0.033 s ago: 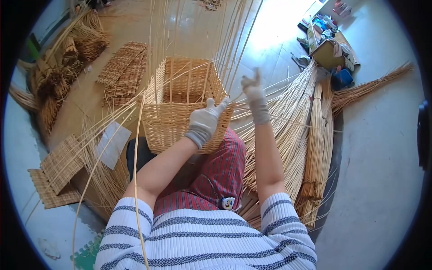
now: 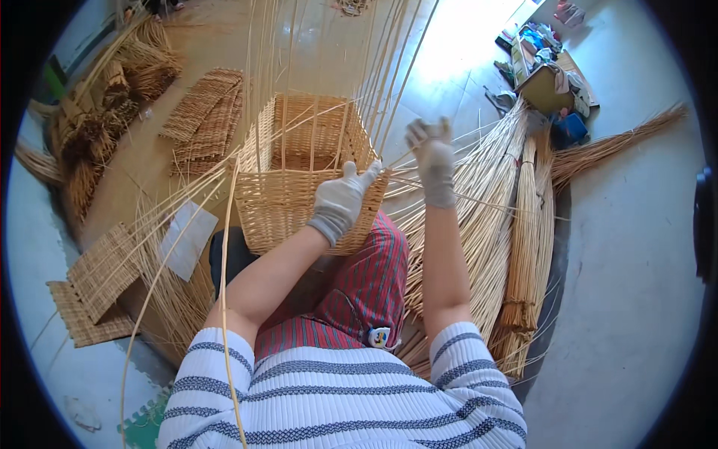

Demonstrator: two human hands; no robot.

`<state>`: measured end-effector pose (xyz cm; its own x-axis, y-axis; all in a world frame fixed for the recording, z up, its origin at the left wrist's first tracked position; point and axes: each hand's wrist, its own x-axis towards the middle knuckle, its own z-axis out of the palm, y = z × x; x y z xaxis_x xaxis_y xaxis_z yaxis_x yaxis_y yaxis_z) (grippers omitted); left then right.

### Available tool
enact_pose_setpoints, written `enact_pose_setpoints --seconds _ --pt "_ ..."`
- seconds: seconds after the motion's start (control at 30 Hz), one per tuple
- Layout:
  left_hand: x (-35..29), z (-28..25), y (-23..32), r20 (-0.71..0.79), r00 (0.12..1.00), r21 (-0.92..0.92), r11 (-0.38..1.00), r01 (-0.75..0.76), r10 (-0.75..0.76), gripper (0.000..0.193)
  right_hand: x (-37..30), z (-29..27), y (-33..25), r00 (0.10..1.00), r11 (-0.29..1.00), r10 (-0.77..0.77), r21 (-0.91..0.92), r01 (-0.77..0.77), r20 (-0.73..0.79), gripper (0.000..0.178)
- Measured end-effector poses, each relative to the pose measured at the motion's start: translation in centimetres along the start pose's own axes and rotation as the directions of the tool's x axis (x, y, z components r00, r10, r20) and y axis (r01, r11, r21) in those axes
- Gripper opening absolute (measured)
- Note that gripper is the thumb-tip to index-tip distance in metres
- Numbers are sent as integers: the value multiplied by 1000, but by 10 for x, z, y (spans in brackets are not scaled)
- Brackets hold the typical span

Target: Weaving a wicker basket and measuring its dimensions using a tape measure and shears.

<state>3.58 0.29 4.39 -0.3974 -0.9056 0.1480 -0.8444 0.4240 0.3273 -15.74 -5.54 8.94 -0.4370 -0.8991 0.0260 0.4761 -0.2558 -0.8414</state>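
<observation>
A light woven wicker basket sits at my knees, with long upright canes rising from its walls. My left hand, in a pale glove, is closed on its near right corner, thumb at the rim and index finger stretched along it. To the right of that corner, my gloved right hand is raised in the air with its fingers bent. A thin cane strand runs from the corner to the right hand, which appears closed on it; motion blurs the fingertips. Loose strands stick out from the near left corner.
Bundles of pale canes lie on the floor at my right. Flat woven panels lie beyond the basket, and smaller ones at the left. A cluttered box stands far right. Brown bundles lean along the left wall.
My right hand has shifted slightly to the right and turned, its fingers in a different bend. My left hand and the basket stay in place.
</observation>
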Motion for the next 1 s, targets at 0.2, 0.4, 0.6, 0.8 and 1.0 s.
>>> enact_pose_setpoints --seconds 0.2,0.4,0.6,0.8,1.0 --pt "-1 8 -8 -55 977 -7 978 -209 208 73 -38 -88 12 981 989 -130 -90 118 -143 25" --pt "-10 -3 12 0 991 -43 990 -137 137 68 -149 9 2 854 572 -169 -657 491 492 42" --pt "-11 31 -6 -81 947 -981 -141 -131 -312 28 -83 14 -12 891 194 -252 -883 428 376 85" --pt "43 -19 -18 -532 814 -804 439 -400 -232 25 -71 -3 28 987 63 -93 -989 135 129 66" --pt "42 -5 39 -557 831 -539 766 -350 -13 44 -35 -17 81 953 66 -253 -979 190 168 33"
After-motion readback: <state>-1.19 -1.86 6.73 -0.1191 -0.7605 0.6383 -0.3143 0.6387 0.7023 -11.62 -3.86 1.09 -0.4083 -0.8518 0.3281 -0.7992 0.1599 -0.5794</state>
